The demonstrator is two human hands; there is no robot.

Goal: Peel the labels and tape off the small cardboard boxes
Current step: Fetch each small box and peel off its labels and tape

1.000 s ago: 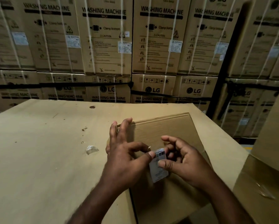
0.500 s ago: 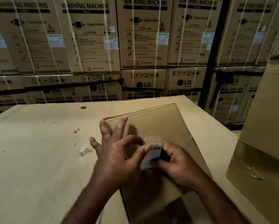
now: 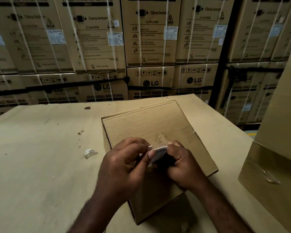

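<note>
Stacked LG washing-machine cartons (image 3: 97, 39) wall the far side of the table (image 3: 40, 174); a tall carton (image 3: 276, 148) stands right, a crumpled clear scrap (image 3: 90, 153) left. Over the small cardboard box (image 3: 146, 125), left hand (image 3: 124, 167) and right hand (image 3: 183, 163) curl their fingers, pinching a white label (image 3: 159, 153) (print unreadable, mostly hidden).

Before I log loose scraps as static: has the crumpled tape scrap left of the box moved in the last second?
No. The tape scrap stays where it was, on the near side of the dark stain; only the camera shifted.
</note>
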